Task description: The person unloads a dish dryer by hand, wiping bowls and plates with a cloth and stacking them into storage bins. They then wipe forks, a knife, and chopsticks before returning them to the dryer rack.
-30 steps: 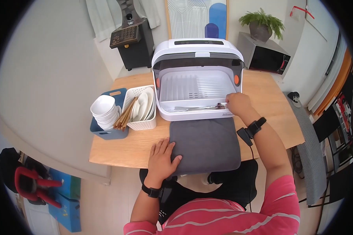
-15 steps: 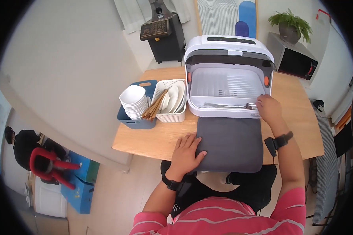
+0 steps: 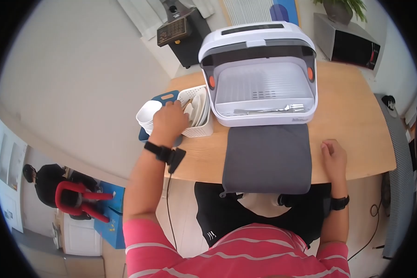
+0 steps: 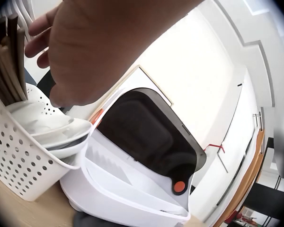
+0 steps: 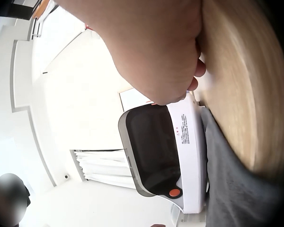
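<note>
My left hand (image 3: 170, 123) is over the white perforated basket (image 3: 200, 130) and the blue basket (image 3: 164, 98) at the left of the table. Its fingers reach beside the wooden chopsticks (image 4: 7, 66), loosely bent with nothing held in the left wrist view. White plates (image 3: 198, 109) stand in the white basket; a stack of white bowls (image 3: 147, 113) fills the blue one. My right hand (image 3: 334, 160) rests loosely curled on the table, right of the dark grey cloth (image 3: 266, 160). Silver forks and other cutlery (image 3: 282, 110) lie in the front tray of a white lidded dish box (image 3: 264, 119).
The wooden table (image 3: 352, 116) carries all of these. A microwave (image 3: 345, 41) with a potted plant (image 3: 340, 11) is at the back right, and a black cabinet (image 3: 190, 41) at the back left. Another person (image 3: 53, 183) is at the far left.
My right hand has left the cutlery in the front tray and come back to the table at the right. My left hand has moved from the cloth's left edge up to the baskets.
</note>
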Action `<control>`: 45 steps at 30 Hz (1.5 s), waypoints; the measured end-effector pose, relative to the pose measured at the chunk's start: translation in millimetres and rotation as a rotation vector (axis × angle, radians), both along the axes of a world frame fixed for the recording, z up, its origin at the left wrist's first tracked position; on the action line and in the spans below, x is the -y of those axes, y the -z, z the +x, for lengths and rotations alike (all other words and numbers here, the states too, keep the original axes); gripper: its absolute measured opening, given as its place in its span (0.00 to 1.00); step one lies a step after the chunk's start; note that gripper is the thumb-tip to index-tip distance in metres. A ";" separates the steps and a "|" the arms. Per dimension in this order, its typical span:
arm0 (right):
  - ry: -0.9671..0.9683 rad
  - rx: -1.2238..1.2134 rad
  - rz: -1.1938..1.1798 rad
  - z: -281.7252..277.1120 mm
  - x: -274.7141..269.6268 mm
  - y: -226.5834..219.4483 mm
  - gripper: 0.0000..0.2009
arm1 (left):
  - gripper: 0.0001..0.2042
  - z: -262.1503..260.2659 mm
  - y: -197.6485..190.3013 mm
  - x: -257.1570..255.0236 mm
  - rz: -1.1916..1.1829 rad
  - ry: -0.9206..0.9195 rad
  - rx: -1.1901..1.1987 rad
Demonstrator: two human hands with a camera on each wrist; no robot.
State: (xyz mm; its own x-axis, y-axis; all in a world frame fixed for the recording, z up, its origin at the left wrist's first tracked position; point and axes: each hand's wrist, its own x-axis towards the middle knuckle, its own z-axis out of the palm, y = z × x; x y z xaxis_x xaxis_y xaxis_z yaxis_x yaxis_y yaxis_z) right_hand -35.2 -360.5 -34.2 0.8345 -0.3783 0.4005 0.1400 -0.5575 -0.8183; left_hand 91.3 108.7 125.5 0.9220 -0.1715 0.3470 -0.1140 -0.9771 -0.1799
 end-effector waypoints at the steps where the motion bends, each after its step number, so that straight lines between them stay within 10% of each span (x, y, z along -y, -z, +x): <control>1: -0.018 -0.022 -0.008 1.0 -0.1 -2.3 0.04 | 0.19 12.6 3.4 -5.2 0.065 -0.114 -0.125; 6: -0.058 -0.068 0.007 -0.3 1.2 -7.0 0.04 | 0.12 30.0 3.4 3.7 0.210 -0.353 -0.439; 27: -0.111 -0.058 0.119 0.1 6.1 -8.2 0.05 | 0.11 31.8 -15.5 6.9 0.340 -0.427 -0.325; 35: -0.066 -0.087 0.109 -2.1 1.2 -13.9 0.04 | 0.07 -35.9 -44.8 30.9 0.321 -0.144 0.104; 40: -0.061 -0.097 0.100 -0.2 2.5 -7.6 0.05 | 0.14 -96.8 4.9 54.4 -0.029 0.004 0.124; 45: -0.059 -0.109 0.027 4.0 -0.6 -6.1 0.05 | 0.21 -116.4 47.6 82.5 -0.151 0.527 -0.087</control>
State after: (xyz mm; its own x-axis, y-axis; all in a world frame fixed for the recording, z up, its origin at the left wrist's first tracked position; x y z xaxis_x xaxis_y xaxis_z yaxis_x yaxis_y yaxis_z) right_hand -31.2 -359.9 -28.1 0.8939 -0.3363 0.2964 0.0814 -0.5283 -0.8451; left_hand -25.1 26.2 78.0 0.7511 -0.5718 0.3300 -0.6028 -0.7978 -0.0105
